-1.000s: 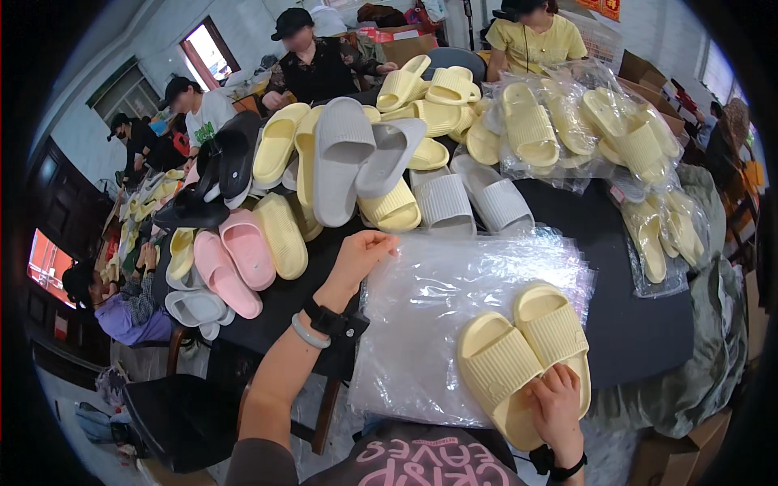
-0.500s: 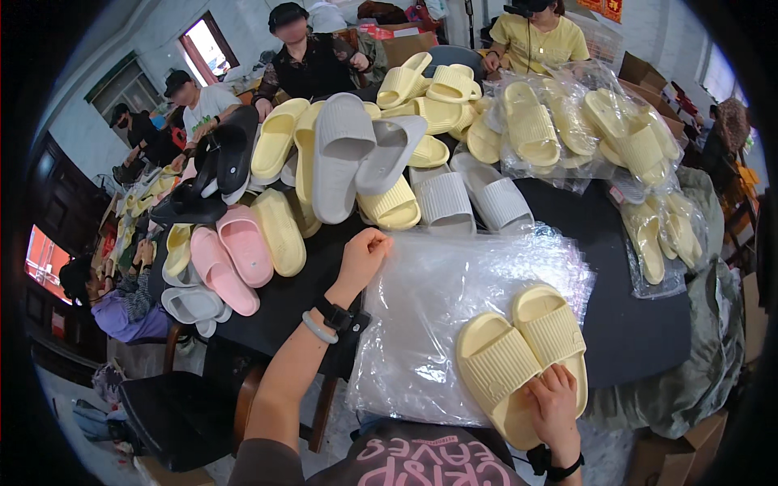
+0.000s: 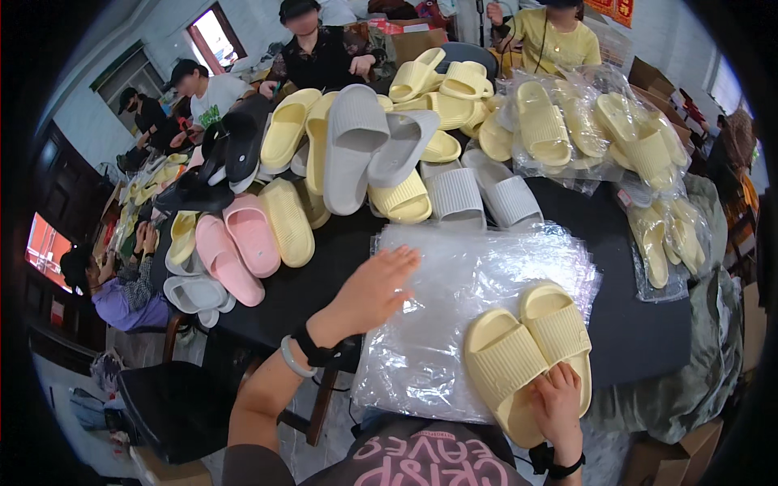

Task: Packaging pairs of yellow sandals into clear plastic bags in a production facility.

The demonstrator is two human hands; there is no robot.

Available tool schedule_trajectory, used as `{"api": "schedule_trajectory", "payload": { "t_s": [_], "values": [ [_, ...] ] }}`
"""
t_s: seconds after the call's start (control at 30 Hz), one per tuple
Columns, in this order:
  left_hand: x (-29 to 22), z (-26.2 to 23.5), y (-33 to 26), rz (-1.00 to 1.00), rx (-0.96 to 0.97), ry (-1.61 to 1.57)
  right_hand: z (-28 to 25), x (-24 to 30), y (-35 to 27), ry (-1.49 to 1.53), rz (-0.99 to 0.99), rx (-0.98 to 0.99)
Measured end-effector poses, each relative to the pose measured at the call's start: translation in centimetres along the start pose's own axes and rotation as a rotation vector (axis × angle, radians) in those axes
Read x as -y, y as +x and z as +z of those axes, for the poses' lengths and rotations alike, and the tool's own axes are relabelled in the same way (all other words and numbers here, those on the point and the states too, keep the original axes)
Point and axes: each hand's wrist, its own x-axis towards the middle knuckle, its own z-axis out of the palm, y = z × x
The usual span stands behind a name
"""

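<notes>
A stack of clear plastic bags point(image 3: 421, 356) lies at the near edge of the black table. Over its left side my left hand point(image 3: 374, 290) is held with the fingers stretched out and nothing in them. Resting on the stack's right part is a pair of pale yellow slide slippers point(image 3: 506, 352), side by side with ribbed straps. My right hand point(image 3: 557, 398) grips the pair where their inner edges meet, below the straps. Some of those fingertips are hidden by the slippers.
Beyond the bags are grey slippers point(image 3: 455, 197), a heap of yellow slippers point(image 3: 288, 130), pink slippers point(image 3: 251, 235) and black slippers point(image 3: 243, 150). Bagged yellow slippers point(image 3: 543, 121) lie at the far right. Several people work around the table. A black chair point(image 3: 174, 413) stands at the left.
My left hand has gone from closed fingers at the bags' top left corner to outstretched fingers, slightly right and nearer. My right hand still holds the yellow slippers. The view has shifted slightly.
</notes>
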Motion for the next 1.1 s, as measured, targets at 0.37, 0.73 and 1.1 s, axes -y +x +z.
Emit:
{"api": "schedule_trajectory", "payload": {
  "t_s": [0.37, 0.73, 1.1],
  "values": [
    [2.0, 3.6, -2.1, -0.015, 0.266, 0.273, 0.1, 0.1, 0.0, 0.049, 0.017, -0.027],
    [3.3, 4.1, -7.7, -0.698, -0.151, -1.087, -6.6, -9.2, -5.6, 1.250, 0.366, -0.416],
    [1.1, 6.2, -5.4, -0.645, -0.134, -1.277, -4.9, -12.1, -2.9, 1.234, 0.306, -0.443]
  ]
}}
